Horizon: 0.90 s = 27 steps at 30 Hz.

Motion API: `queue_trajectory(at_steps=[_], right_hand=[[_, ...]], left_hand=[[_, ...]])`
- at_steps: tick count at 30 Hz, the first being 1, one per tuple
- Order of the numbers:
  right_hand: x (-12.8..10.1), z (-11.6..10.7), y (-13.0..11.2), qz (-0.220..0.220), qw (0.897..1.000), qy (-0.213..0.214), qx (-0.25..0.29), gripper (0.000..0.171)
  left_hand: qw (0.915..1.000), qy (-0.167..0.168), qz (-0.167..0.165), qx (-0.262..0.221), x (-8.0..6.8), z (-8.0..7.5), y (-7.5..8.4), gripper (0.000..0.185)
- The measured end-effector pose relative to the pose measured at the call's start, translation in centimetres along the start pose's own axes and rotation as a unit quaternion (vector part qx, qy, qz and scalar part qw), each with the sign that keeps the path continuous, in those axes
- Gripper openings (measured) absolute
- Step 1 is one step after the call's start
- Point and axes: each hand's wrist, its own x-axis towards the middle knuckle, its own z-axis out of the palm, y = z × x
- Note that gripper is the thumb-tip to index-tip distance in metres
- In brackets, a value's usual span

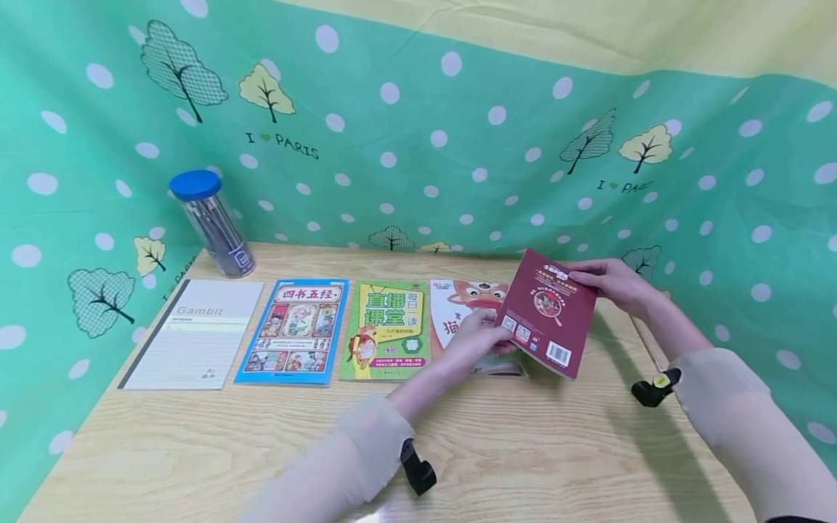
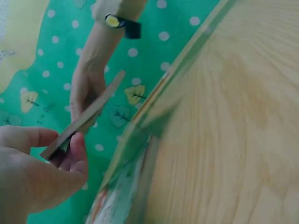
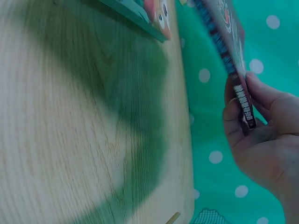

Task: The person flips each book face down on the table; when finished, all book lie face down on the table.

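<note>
Maroon book [image 1: 549,312]: lifted off the wooden table [image 1: 523,450], tilted, back cover with barcode and round picture toward head camera; both hands on it.
Left hand [image 1: 477,335]: thumb and fingers pinch the book's left edge, low down, near the printed codes.
Right hand [image 1: 615,285]: pinches opposite side near the top corner, thumb on back cover, fingers behind; lettered spine shows in right wrist view.
Cartoon-animal book [image 1: 454,294]: flat on table, partly hidden by left hand and maroon book.
Row to its left: green book [image 1: 389,330], then blue-bordered book [image 1: 294,334], then "Gambit" notebook [image 1: 192,341], all flat, side by side, covers up.
Clear jar [image 1: 219,229]: blue lid, dark sticks inside, behind notebook.
Backdrop: green dotted cloth [image 1: 405,174].
Wrists: black straps, pale sleeves.
</note>
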Motion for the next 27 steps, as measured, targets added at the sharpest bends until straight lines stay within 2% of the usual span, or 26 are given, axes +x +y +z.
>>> queue_trajectory(at_steps=[4, 8, 13, 19, 27], right_hand=[[0.6, -0.4, 0.5, 0.016, 1.000, -0.008, 0.006, 0.064], [1.3, -0.7, 1.2, 0.024, 0.999, -0.022, -0.010, 0.067], [2.2, -0.9, 2.0, 0.028, 0.998, -0.021, -0.048, 0.066], [3.0, -1.1, 2.8, 0.031, 0.997, -0.017, -0.062, 0.065], [3.8, -0.7, 3.5, 0.025, 0.991, 0.002, -0.131, 0.063]], left_hand=[[0.9998, 0.017, -0.002, -0.013, 0.5, 1.4, -1.0, 0.038], [0.9991, 0.032, -0.010, -0.026, 0.9, 2.8, -1.6, 0.047], [0.9979, 0.053, -0.038, -0.007, 1.2, 4.9, -2.0, 0.039], [0.9968, 0.063, -0.041, 0.027, 1.6, 6.4, -2.6, 0.026], [0.9971, 0.056, -0.050, -0.013, 2.2, 7.4, -3.5, 0.023]])
